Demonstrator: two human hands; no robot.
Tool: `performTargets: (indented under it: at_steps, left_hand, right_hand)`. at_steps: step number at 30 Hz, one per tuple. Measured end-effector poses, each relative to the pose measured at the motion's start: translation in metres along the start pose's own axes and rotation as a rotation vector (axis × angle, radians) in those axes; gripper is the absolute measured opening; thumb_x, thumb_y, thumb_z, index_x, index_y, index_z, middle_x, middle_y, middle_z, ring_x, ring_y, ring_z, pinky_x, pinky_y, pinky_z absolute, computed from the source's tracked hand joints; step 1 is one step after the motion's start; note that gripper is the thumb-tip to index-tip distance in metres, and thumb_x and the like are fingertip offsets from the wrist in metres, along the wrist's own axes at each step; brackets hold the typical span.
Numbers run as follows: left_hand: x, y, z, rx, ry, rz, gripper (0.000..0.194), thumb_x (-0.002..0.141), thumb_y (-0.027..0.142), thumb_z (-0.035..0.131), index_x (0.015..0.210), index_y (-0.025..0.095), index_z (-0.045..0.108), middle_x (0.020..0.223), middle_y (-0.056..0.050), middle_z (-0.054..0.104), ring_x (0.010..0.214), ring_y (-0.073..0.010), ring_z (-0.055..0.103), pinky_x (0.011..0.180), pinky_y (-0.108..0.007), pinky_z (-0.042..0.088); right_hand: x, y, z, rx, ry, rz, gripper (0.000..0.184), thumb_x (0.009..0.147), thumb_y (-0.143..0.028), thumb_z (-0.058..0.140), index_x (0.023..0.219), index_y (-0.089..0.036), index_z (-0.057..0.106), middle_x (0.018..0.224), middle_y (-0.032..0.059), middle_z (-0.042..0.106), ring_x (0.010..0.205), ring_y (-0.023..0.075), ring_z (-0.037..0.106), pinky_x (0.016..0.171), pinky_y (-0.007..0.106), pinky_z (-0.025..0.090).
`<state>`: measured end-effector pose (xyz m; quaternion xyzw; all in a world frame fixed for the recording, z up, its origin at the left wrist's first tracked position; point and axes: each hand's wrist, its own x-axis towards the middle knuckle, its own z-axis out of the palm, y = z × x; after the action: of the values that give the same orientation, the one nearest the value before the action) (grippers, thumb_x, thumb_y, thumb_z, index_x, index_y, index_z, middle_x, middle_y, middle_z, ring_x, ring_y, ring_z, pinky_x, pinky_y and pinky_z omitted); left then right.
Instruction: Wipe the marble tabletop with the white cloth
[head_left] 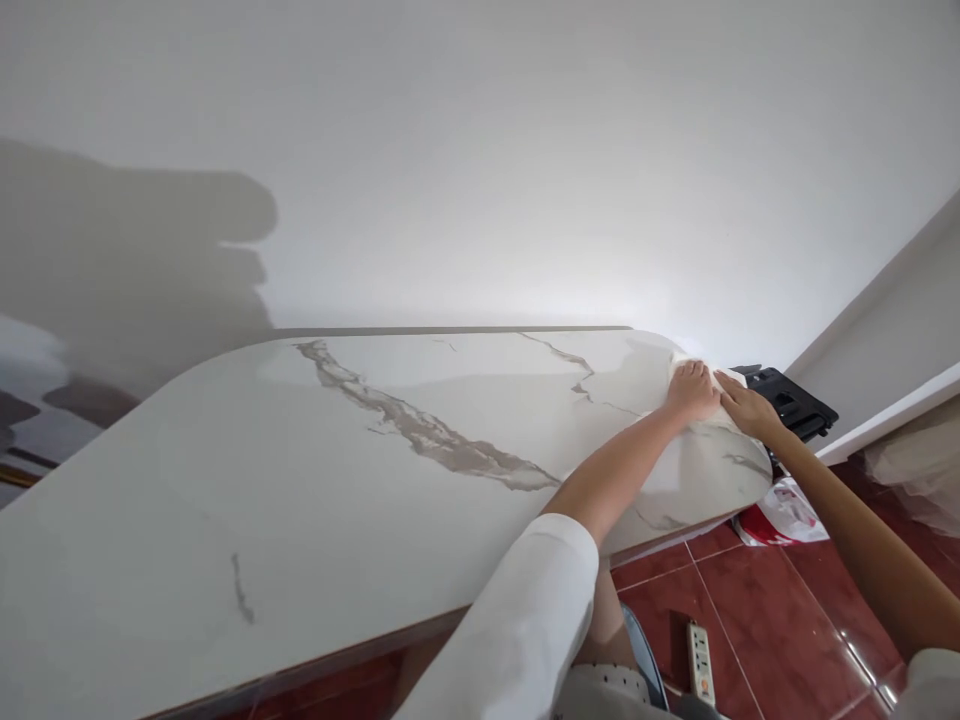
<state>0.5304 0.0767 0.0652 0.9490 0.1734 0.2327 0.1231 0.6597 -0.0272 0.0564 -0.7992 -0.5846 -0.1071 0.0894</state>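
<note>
A crumpled white cloth [711, 418] lies on the right end of a white marble-patterned tabletop [300, 500]. My left hand [691, 390] presses down on the cloth with curled fingers, partly gripping it. Beside it, my right hand [748, 408] rests against the cloth's right side with its fingers stretched out. Both hands are near the table's rounded far right corner. Part of the cloth is hidden under the hands.
A plain wall [480, 170] runs behind the table. Past the right corner stands a black folded object [795, 402]. A red and white plastic bag [784, 515] and a power strip [700, 662] lie on the red tiled floor [780, 610].
</note>
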Motion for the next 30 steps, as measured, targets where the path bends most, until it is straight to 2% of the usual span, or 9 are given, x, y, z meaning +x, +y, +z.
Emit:
performTargets:
  at_steps: [4, 8, 12, 15, 19, 23, 26, 28, 30]
  left_hand:
    - [0.028, -0.045, -0.004, 0.019, -0.034, -0.059, 0.051, 0.092, 0.024, 0.032, 0.136, 0.000, 0.039, 0.145, -0.019, 0.038, 0.136, -0.0236, 0.030, 0.111, -0.035, 0.024]
    - [0.044, -0.092, -0.014, 0.037, -0.037, -0.103, 0.050, 0.093, 0.024, 0.031, 0.136, 0.000, 0.039, 0.145, -0.018, 0.038, 0.136, -0.0229, 0.031, 0.112, -0.034, 0.024]
    - [0.041, -0.141, -0.035, 0.104, -0.012, -0.139, 0.047, 0.092, 0.022, 0.033, 0.133, 0.001, 0.041, 0.143, -0.019, 0.041, 0.134, -0.0223, 0.035, 0.111, -0.034, 0.027]
    - [0.020, -0.175, -0.058, 0.170, -0.010, -0.140, 0.045, 0.092, 0.022, 0.034, 0.131, 0.003, 0.043, 0.140, -0.018, 0.046, 0.132, -0.0213, 0.038, 0.109, -0.033, 0.028]
    - [-0.031, -0.204, -0.092, 0.236, -0.054, -0.159, 0.049, 0.092, 0.025, 0.033, 0.135, 0.003, 0.040, 0.144, -0.017, 0.041, 0.135, -0.0203, 0.034, 0.112, -0.031, 0.024]
    - [-0.109, -0.202, -0.126, 0.249, -0.100, -0.182, 0.053, 0.093, 0.028, 0.032, 0.140, 0.003, 0.034, 0.149, -0.018, 0.033, 0.140, -0.0218, 0.026, 0.114, -0.032, 0.019]
    - [-0.182, -0.187, -0.161, 0.199, -0.156, -0.200, 0.058, 0.093, 0.034, 0.036, 0.145, 0.010, 0.028, 0.153, -0.014, 0.026, 0.142, -0.0235, 0.020, 0.115, -0.036, 0.018]
    - [-0.231, -0.174, -0.191, 0.100, -0.261, -0.176, 0.066, 0.090, 0.045, 0.044, 0.148, 0.020, 0.024, 0.155, -0.008, 0.020, 0.143, -0.0244, 0.017, 0.115, -0.037, 0.021]
    - [-0.273, -0.161, -0.220, -0.002, -0.390, -0.102, 0.075, 0.083, 0.053, 0.055, 0.147, 0.031, 0.023, 0.155, -0.002, 0.019, 0.142, -0.0234, 0.020, 0.112, -0.035, 0.026]
  right_hand:
    - [0.059, -0.008, 0.016, -0.006, -0.004, 0.024, 0.052, 0.093, -0.035, 0.028, 0.141, -0.022, 0.042, 0.144, 0.0057, 0.044, 0.130, 0.0255, 0.043, 0.104, 0.045, 0.042]
    - [0.111, -0.033, 0.028, -0.016, 0.003, 0.010, 0.051, 0.093, -0.034, 0.030, 0.140, -0.021, 0.043, 0.145, 0.0054, 0.043, 0.132, 0.0262, 0.041, 0.105, 0.045, 0.040]
    - [0.151, -0.078, 0.035, 0.012, 0.012, -0.050, 0.050, 0.093, -0.032, 0.031, 0.138, -0.017, 0.045, 0.144, 0.0085, 0.044, 0.134, 0.0244, 0.039, 0.109, 0.041, 0.035]
    - [0.167, -0.123, 0.037, 0.024, 0.007, -0.098, 0.050, 0.093, -0.030, 0.031, 0.137, -0.011, 0.044, 0.145, 0.0122, 0.043, 0.134, 0.0256, 0.038, 0.110, 0.041, 0.032]
    - [0.161, -0.187, 0.041, 0.078, -0.018, -0.173, 0.051, 0.094, -0.031, 0.029, 0.139, -0.010, 0.041, 0.147, 0.0128, 0.038, 0.135, 0.0283, 0.034, 0.109, 0.044, 0.031]
    - [0.118, -0.239, 0.037, 0.220, -0.064, -0.287, 0.056, 0.095, -0.039, 0.031, 0.144, -0.013, 0.035, 0.151, 0.0116, 0.032, 0.139, 0.0309, 0.026, 0.111, 0.050, 0.026]
    - [0.068, -0.258, 0.018, 0.383, -0.171, -0.502, 0.066, 0.092, -0.051, 0.041, 0.148, -0.019, 0.029, 0.153, 0.0078, 0.027, 0.141, 0.0296, 0.021, 0.114, 0.048, 0.022]
    - [0.034, -0.260, 0.000, 0.479, -0.283, -0.664, 0.072, 0.087, -0.056, 0.049, 0.149, -0.026, 0.026, 0.154, 0.0025, 0.024, 0.142, 0.0274, 0.017, 0.115, 0.046, 0.021]
    - [0.008, -0.258, -0.016, 0.543, -0.355, -0.739, 0.076, 0.083, -0.058, 0.057, 0.147, -0.031, 0.028, 0.154, -0.0016, 0.026, 0.142, 0.0272, 0.016, 0.115, 0.045, 0.022]
